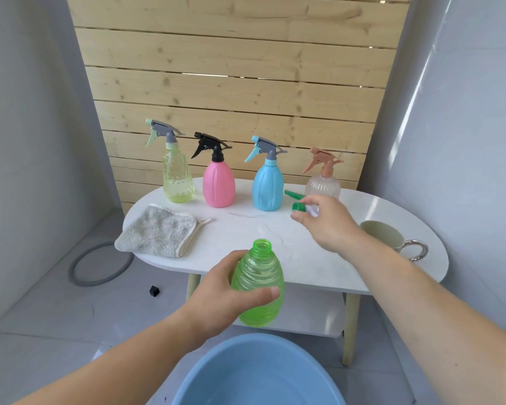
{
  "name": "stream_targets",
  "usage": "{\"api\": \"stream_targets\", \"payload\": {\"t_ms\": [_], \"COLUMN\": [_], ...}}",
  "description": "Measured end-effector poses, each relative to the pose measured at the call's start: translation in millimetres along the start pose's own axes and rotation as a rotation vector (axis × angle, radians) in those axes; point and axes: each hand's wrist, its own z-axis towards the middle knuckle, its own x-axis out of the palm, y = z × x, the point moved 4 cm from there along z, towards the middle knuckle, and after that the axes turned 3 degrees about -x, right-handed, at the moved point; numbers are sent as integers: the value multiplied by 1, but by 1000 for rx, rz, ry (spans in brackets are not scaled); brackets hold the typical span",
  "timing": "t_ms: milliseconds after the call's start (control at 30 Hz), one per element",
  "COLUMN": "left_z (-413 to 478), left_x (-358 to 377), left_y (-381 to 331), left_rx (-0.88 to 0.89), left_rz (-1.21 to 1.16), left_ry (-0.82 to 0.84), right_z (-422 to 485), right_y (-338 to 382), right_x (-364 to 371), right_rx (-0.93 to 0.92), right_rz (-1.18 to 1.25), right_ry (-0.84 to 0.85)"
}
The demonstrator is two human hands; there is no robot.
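Note:
My left hand [222, 290] grips a green ribbed bottle [259, 283] with its neck uncapped, held above a blue basin [257, 372] in front of the table. My right hand [324, 222] is over the white table [275, 229] and holds the bottle's green spray head [297, 203], whose trigger and collar stick out past the fingers. Four capped spray bottles stand in a row at the back: yellow [177, 176], pink [218, 182], blue [268, 184] and clear with a peach head [323, 179].
A grey cloth [158, 230] lies on the table's left end. A pale mug [392, 236] with a shiny handle stands at the right end. A wooden slat wall rises behind the table. A grey ring [100, 263] and a small black piece [154, 290] lie on the floor.

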Motion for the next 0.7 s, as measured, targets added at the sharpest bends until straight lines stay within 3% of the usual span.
{"api": "stream_targets", "payload": {"t_ms": [267, 400, 700], "left_z": [6, 9, 16], "left_x": [-9, -13, -12], "left_y": [-5, -7, -5], "left_rx": [-19, -17, -11], "left_rz": [-16, 12, 75], "left_ry": [-84, -115, -134], "right_z": [-15, -18, -21], "right_y": [44, 52, 60], "right_x": [-66, -81, -74], "right_rx": [-293, -416, -545], "right_rz": [5, -108, -181], "right_ry": [-118, -157, -166]}}
